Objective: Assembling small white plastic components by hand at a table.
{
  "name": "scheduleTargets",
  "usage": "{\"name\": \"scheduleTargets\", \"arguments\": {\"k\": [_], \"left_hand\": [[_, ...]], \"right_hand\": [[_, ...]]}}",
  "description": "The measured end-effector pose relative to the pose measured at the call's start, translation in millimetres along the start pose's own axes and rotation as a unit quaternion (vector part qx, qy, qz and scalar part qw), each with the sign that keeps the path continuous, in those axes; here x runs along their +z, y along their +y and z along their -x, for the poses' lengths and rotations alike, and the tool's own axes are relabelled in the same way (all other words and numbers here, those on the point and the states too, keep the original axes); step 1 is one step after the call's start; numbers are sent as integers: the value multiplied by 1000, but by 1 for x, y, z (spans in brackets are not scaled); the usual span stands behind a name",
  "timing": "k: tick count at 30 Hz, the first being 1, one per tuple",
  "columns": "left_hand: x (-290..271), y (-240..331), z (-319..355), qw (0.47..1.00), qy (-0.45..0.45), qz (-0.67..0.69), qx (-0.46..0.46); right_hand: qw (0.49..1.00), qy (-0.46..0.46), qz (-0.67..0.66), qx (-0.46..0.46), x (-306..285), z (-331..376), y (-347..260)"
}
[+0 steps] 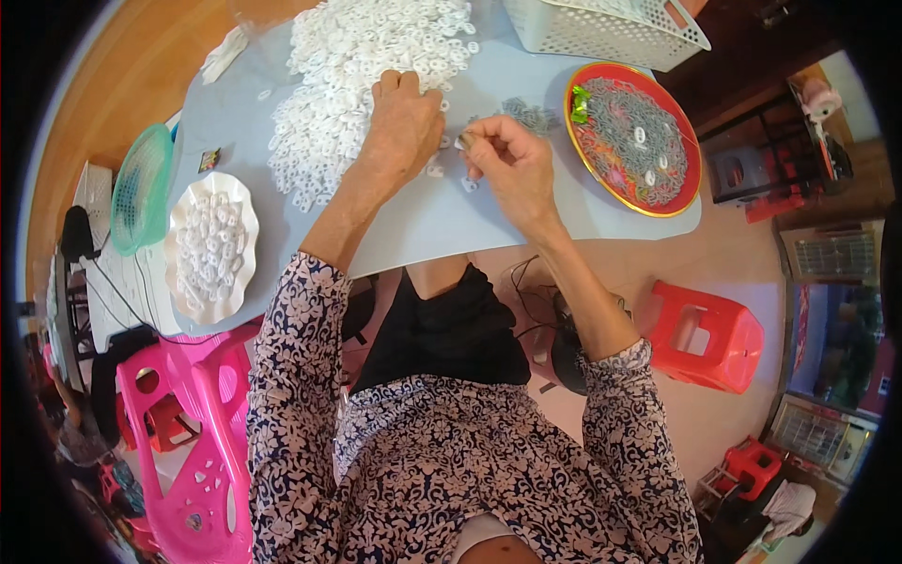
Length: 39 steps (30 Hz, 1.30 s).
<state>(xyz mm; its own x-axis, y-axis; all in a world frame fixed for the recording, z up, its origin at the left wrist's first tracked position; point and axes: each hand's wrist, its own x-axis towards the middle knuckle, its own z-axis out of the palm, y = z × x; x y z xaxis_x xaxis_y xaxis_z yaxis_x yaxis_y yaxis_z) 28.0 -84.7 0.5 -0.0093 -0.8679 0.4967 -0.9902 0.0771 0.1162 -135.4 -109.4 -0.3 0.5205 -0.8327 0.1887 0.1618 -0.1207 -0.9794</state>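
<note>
A big heap of small white oval plastic pieces with holes (324, 103) covers the far left-middle of the grey table (432, 226). My left hand (404, 127) rests at the heap's right edge, its fingers curled down; their tips are hidden. Just right of it, my right hand (512, 169) is closed in a pinch, with a small whitish piece (459, 143) at the thumb and fingertips, too small to make out fully. A few loose white pieces (469, 185) lie below the pinch. Beyond my right hand is a little pile of grey hook-like parts (528, 115).
A red gold-rimmed tray (574, 127) of grey parts stands at the right. A scalloped white dish (246, 273) of white pieces sits at the left, near a green basket (141, 193). A white perforated basket (601, 36) is at the far right. Red stool (709, 336), pink chair (216, 423) below.
</note>
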Motion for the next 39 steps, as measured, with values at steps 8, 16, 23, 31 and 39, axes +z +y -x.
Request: {"name": "scheduleTargets", "arguments": {"k": [8, 16, 23, 31, 39], "left_hand": [[-8, 7, 7, 989, 54, 136, 6], [-32, 32, 44, 737, -15, 614, -282], [-31, 34, 56, 797, -12, 536, -278], [-40, 35, 50, 837, 48, 487, -243], [-41, 36, 49, 846, 21, 480, -233]], "right_hand": [[1000, 24, -18, 4, 2, -1, -3], [992, -59, -105, -44, 1, 1, -5], [987, -125, -74, -66, 3, 2, -6], [993, -75, -42, -80, 4, 4, -4], [993, -82, -46, -77, 3, 3, -3]]}}
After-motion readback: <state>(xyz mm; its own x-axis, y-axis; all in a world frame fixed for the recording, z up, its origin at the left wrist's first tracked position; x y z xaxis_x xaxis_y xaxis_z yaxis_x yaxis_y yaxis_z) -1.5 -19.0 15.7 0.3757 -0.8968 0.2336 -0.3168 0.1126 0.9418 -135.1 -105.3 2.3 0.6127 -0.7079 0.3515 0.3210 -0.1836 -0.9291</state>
